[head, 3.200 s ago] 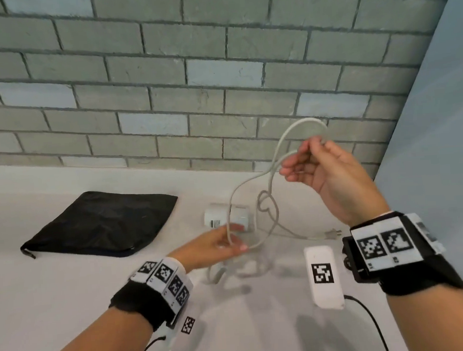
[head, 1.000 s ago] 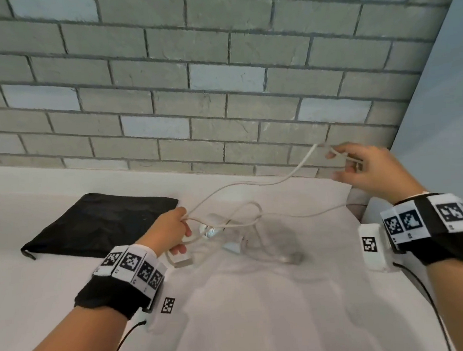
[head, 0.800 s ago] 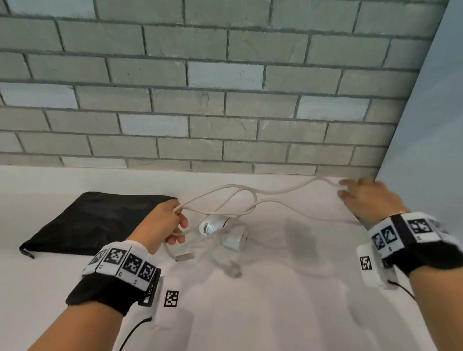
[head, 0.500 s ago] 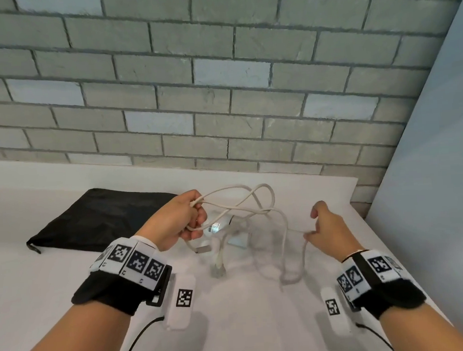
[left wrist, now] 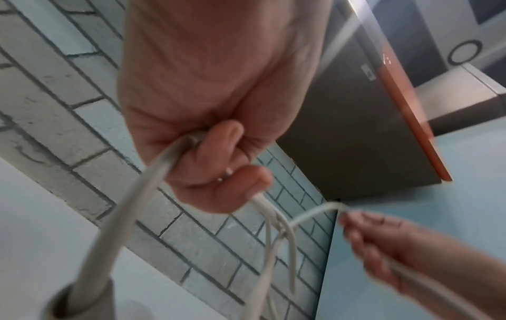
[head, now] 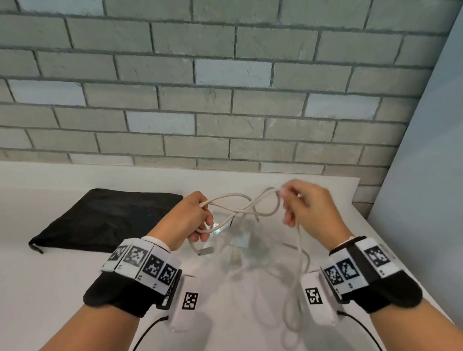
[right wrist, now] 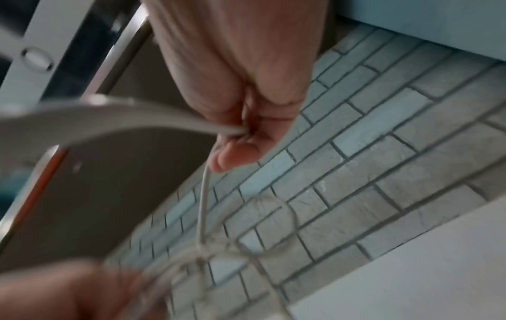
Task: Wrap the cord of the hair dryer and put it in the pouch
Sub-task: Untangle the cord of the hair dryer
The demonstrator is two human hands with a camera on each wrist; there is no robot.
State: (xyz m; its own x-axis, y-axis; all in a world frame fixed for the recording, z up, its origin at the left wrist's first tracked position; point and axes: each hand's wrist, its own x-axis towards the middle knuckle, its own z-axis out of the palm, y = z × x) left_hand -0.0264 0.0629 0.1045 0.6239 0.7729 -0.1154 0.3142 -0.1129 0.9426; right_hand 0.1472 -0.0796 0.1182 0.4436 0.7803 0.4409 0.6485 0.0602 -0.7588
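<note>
- Our left hand (head: 185,222) is curled tight round a few loops of the thin, pale, rubbery cord (head: 235,210). We hold them bunched so the wrapped part can't fall open.
- In the left wrist view the fingers (left wrist: 219,179) squeeze the cord (left wrist: 153,184) in a fist, w/ strands coming out top & bottom.
- Our right hand (head: 308,211) pinches one bend of cord btwn thumb & fingertips, up in the air just beside the left hand. We think it is bringing a new loop over to add to the bunch.
- The right wrist view shows the same pinch: thumb and fingers (right wrist: 240,151) closed on the cord (right wrist: 204,207), not wide open at all.
- Btwn the hands the cord crosses itself like a floppy figure eight. It is smooth & bendy, so it sags.
- More cord hangs down from the right hand to the white table (head: 56,311), blurry, so lots is left to wrap.
- The small white hair dryer (head: 237,239) lies on the table under the hands. It is blurred; we can't tell its shape well.
- The flat black cloth pouch (head: 104,217) lies to the left on the table, soft and a bit crinkly, near the left hand but not touching. Nothing is in it yet, we think.
- Behind is a rough grey brick wall (head: 218,80).
</note>
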